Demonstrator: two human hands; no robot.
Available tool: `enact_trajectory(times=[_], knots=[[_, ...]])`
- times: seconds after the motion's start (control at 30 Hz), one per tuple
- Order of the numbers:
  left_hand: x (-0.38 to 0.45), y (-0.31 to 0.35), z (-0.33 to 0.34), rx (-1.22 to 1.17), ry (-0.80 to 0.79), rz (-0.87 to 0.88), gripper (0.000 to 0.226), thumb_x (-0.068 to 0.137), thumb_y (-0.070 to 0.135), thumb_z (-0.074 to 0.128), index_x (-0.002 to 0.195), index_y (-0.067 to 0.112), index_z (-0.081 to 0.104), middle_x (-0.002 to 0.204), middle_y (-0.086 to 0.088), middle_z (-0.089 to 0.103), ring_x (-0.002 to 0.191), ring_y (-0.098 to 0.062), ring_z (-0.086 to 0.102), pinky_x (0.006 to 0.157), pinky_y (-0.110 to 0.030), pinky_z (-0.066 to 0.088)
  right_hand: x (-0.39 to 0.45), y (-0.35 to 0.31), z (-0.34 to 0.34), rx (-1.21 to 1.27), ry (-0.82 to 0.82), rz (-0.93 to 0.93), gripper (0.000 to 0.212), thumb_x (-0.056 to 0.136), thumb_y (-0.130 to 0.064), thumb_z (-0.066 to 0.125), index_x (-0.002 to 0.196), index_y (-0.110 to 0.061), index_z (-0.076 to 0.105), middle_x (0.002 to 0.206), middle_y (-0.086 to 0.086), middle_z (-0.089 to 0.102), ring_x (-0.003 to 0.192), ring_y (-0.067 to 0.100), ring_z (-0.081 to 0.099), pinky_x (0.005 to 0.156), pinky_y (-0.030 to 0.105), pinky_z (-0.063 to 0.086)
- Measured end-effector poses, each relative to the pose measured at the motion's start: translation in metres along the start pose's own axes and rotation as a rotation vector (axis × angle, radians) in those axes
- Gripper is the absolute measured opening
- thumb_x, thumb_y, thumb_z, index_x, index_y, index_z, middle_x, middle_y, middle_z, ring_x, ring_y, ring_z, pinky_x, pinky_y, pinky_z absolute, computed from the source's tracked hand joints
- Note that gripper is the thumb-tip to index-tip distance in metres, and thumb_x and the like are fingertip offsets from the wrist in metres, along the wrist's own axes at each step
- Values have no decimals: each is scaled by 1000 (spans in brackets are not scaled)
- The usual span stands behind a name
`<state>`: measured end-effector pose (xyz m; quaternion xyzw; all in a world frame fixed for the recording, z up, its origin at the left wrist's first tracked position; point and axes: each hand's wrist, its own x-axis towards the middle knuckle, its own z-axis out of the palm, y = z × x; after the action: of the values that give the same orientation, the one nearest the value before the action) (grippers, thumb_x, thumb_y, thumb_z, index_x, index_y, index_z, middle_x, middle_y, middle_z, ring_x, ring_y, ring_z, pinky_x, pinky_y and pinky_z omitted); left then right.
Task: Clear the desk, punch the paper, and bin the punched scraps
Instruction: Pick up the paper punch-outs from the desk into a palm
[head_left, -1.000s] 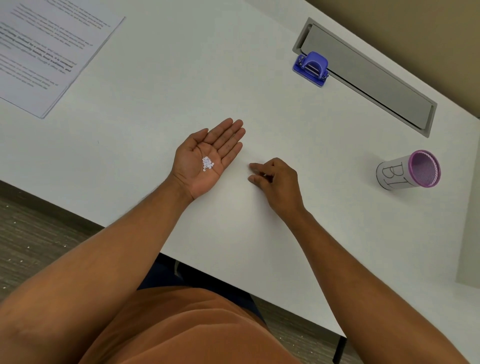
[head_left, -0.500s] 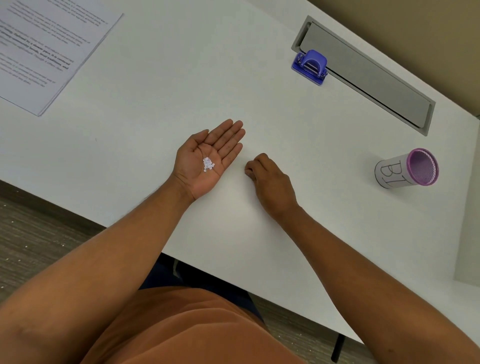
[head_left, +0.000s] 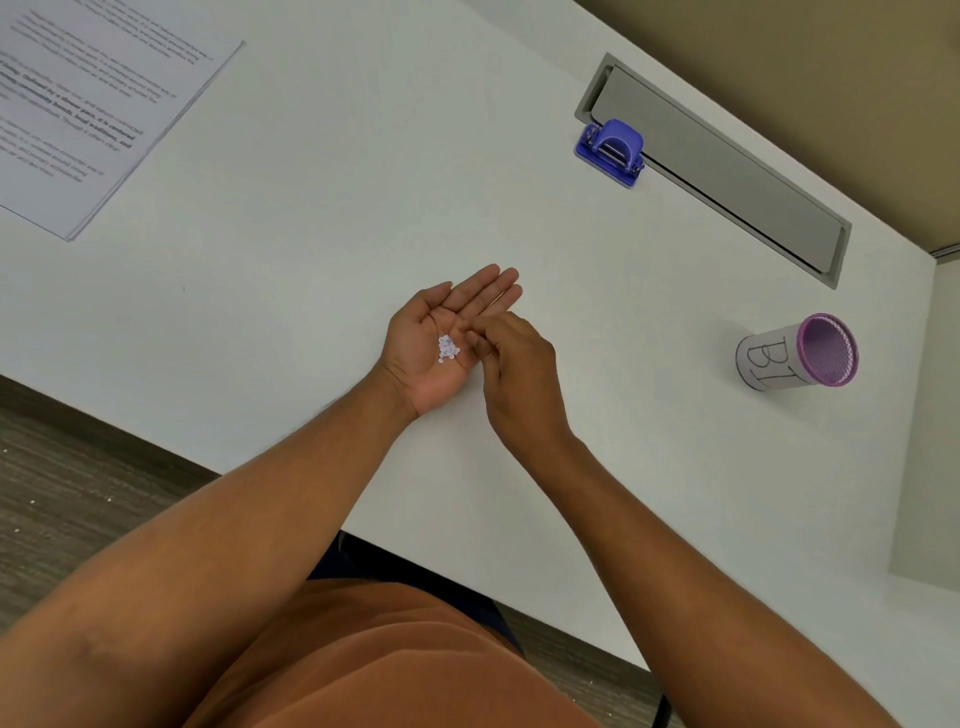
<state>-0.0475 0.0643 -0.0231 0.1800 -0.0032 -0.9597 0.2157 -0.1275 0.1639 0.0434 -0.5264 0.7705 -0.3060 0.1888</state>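
My left hand (head_left: 441, 338) lies palm up on the white desk (head_left: 337, 208), fingers flat, with a small heap of white punched scraps (head_left: 448, 349) resting in the palm. My right hand (head_left: 514, 364) hovers over the left palm's edge, its fingertips pinched together just right of the scraps; whether a scrap is between them cannot be told. A blue hole punch (head_left: 612, 150) stands far back on the desk. The printed paper (head_left: 88, 104) lies at the far left. A purple-rimmed mesh bin (head_left: 797, 351) labelled "BI" stands at the right.
A grey cable-tray lid (head_left: 727, 171) runs diagonally along the desk's back edge behind the punch. The desk's near edge crosses from lower left to lower right, with wood-look floor (head_left: 78, 493) beyond it. A white side panel (head_left: 930, 415) bounds the right.
My right hand lifted off the desk and moved left, over my left palm, with fingertips pinched. The left hand stayed palm up with the scraps.
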Motion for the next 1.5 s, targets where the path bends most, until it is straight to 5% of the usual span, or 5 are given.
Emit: enact_trajectory(times=[0.27,0.67,1.03,1.27,1.5], knots=[[4,-5,8,15,-27,-13,54,109,27,31,150,0,54,159,-18,52,149,-30,51,121,-43,43,7,4,-6,124,58,109,16,90,-8,73,97,-20,81,87,-11,74,81,-4,61,71,5,40],[-3,34,13,-3,12,116,51,111,25,32,145,-2,59,157,-20,54,149,-32,50,126,-45,36,7,55,-51,252,255,371,15,96,-28,70,108,-27,79,104,-17,77,78,9,70,75,26,58],[-20,62,6,-1,18,184,52,113,25,27,147,0,56,158,-19,53,150,-32,49,126,-45,37,-6,81,-5,-24,-14,214,16,99,-21,67,110,-21,79,100,-10,67,92,6,64,85,25,54],[-27,72,7,25,13,137,52,112,26,28,146,0,59,159,-17,52,150,-31,49,124,-45,39,-16,89,-19,349,282,495,15,95,-17,70,106,-21,80,92,-8,80,85,12,76,86,37,63],[-14,74,7,58,0,-5,53,113,26,28,148,0,57,161,-18,51,150,-32,48,125,-46,39,-32,78,-13,232,250,450,25,94,-15,72,116,-25,73,103,-19,77,95,2,72,84,13,53]])
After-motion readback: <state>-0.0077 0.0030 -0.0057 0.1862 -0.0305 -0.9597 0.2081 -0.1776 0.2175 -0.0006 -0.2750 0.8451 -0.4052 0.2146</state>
